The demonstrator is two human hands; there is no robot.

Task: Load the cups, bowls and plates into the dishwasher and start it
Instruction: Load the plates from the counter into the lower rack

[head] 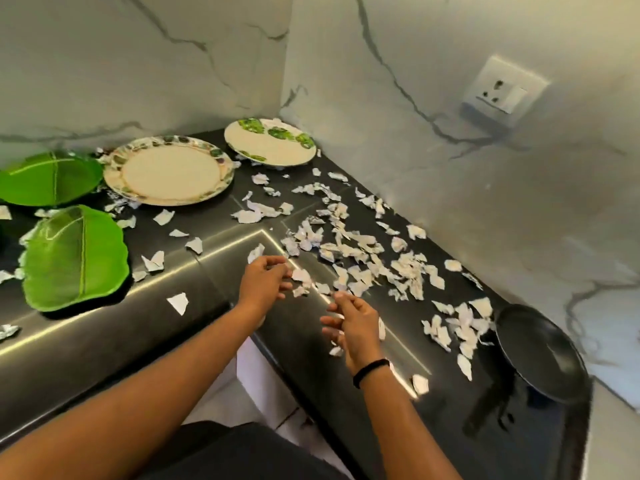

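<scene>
Inner corner of my countertop (214, 244): left hand (265, 282) and right hand (351, 322), fingers loosely curled over paper scraps (363, 251); grip indiscernible. Plates (169, 169) near back edge.

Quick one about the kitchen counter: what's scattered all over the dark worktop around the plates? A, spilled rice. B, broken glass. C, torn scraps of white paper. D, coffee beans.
C: flat, ragged white paper scraps litter the dark worktop, lying between the cream plate with the leaf rim and the black pan, with more beside the green leaf-shaped plate.
</scene>
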